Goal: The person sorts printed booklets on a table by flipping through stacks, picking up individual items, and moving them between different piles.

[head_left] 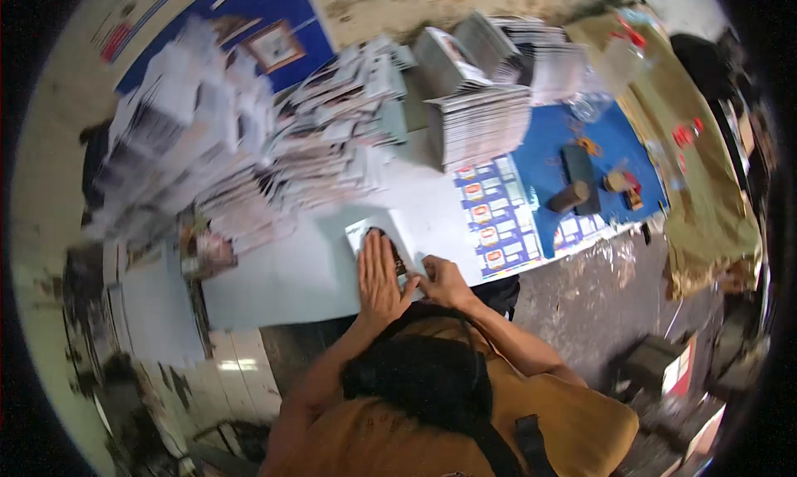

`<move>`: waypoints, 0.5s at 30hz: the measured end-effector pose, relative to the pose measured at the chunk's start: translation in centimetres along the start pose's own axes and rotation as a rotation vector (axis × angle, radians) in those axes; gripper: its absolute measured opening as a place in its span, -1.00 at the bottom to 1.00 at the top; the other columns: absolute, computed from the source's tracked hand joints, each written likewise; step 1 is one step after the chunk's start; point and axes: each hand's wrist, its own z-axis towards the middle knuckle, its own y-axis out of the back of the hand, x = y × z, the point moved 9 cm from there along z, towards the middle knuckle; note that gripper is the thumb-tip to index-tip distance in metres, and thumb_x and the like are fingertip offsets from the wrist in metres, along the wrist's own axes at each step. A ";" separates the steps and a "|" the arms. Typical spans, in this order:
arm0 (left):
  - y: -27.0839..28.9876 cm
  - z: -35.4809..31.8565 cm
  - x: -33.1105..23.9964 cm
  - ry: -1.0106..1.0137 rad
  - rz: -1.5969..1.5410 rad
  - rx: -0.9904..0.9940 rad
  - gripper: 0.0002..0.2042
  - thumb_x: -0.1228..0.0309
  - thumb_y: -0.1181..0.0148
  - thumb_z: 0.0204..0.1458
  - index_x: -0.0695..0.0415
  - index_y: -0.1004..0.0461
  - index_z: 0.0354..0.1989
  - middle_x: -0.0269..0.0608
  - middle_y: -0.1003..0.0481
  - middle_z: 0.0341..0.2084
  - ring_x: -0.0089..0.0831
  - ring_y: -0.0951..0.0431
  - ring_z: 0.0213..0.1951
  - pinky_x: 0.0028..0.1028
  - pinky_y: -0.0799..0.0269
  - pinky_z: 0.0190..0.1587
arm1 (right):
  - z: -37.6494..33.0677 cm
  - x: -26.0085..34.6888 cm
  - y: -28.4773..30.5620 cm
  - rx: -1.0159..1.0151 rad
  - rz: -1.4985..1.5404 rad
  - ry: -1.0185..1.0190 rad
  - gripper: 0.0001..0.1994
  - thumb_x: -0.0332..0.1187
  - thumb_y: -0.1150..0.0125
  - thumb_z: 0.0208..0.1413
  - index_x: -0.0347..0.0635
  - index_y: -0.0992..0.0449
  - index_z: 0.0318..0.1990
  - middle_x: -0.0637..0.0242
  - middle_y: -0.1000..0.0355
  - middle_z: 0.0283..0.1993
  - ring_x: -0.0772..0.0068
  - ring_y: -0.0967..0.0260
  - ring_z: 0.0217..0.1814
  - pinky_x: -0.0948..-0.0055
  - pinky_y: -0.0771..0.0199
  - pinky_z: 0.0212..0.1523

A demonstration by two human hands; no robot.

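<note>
Booklet point(400, 249) near table's point(286, 288) front edge. Left hand point(380, 284) flat on it, fingers extended; right hand point(446, 284) curled by its near-right corner, grip unclear. Palm should press evenly, edges squared.

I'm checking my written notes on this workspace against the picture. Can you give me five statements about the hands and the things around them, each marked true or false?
1. The left hand lies flat on a printed paper. True.
2. A dark block lies on the blue surface at the right. True.
3. The right hand rests on the blue surface. False: it is at the printed paper's lower right corner.
4. The framed picture is at the upper right of the view. False: it is at the upper left.
5. Piled papers lie beyond both hands. True.
</note>
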 end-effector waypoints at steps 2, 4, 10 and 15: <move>0.7 -0.7 0.9 -0.024 -0.111 -0.126 -0.20 -0.08 0.20 0.27 0.44 0.09 0.40 0.29 0.08 0.41 0.21 0.10 0.43 0.05 0.22 0.41 | 0.4 -0.4 -0.9 0.108 0.049 -0.040 -0.61 -0.26 -0.33 0.11 -0.46 -0.45 -0.10 0.11 -0.46 -0.54 0.35 -0.52 -0.48 0.38 -0.47 -0.53; 2.0 -1.3 1.8 -0.034 -0.249 -0.239 -0.20 -0.07 0.26 0.29 0.44 0.15 0.40 0.31 0.06 0.40 0.22 0.14 0.44 0.09 0.25 0.39 | 0.6 0.1 -1.5 0.205 0.218 -0.052 -0.55 -0.28 -0.31 0.15 -0.43 -0.35 0.05 0.15 -0.49 -0.50 0.43 -0.50 -0.51 0.47 -0.46 -0.62; 0.2 -1.6 7.8 0.417 -1.255 -0.192 -0.41 0.31 -0.25 0.16 0.34 -0.16 0.27 -0.06 -0.41 0.05 -0.34 -0.40 0.13 -0.33 -0.32 0.19 | -0.3 0.9 -1.8 0.276 0.274 0.078 -0.53 -0.42 -0.26 0.20 -0.23 -0.21 0.19 0.18 -0.57 -0.24 0.46 -0.50 -0.25 0.49 -0.48 -0.22; 4.7 -1.7 6.5 0.189 -1.238 -0.121 -0.61 0.35 -0.30 0.12 0.19 -0.38 0.08 -0.27 -0.45 -0.02 -0.44 -0.45 0.05 -0.38 -0.41 0.05 | -0.4 6.4 -1.8 0.301 0.177 0.260 -0.57 -0.54 -0.18 0.21 -0.27 -0.19 0.19 0.16 -0.51 -0.10 0.43 -0.46 -0.09 0.44 -0.46 -0.02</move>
